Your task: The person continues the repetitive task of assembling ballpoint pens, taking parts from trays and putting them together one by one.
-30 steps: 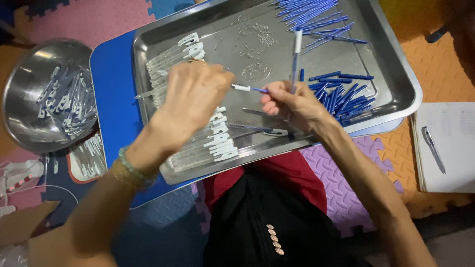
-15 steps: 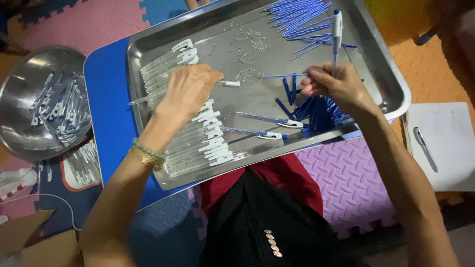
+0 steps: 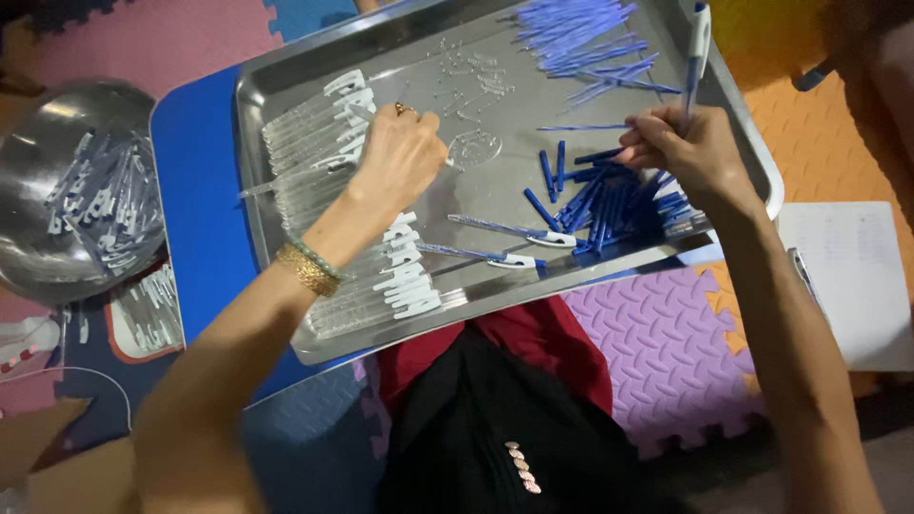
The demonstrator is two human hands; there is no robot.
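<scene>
A steel tray (image 3: 249, 181) lies in front of me on a blue table (image 3: 195, 219). My left hand (image 3: 405, 152) hovers curled over the row of clear pen barrels with white clips (image 3: 381, 276); what its fingers hold is hidden. My right hand (image 3: 690, 148) grips a blue and white pen (image 3: 698, 43) upright and pinches a thin blue refill (image 3: 581, 127). It hangs above a heap of blue caps (image 3: 619, 205). Two filled barrels (image 3: 505, 233) lie between my hands. Loose blue refills (image 3: 581, 29) and small springs (image 3: 466, 67) sit at the tray's far side.
A round steel bowl (image 3: 67, 190) with white and clear pen parts stands left of the table, with a small flat dish of parts (image 3: 143, 309) below it. A white sheet (image 3: 857, 276) with a pen (image 3: 804, 271) lies at the right. Coloured foam mats (image 3: 666, 352) cover the floor.
My right hand has carried the pen from the tray's middle to its right side, above the blue caps. My left hand has shifted toward the far end of the barrel row.
</scene>
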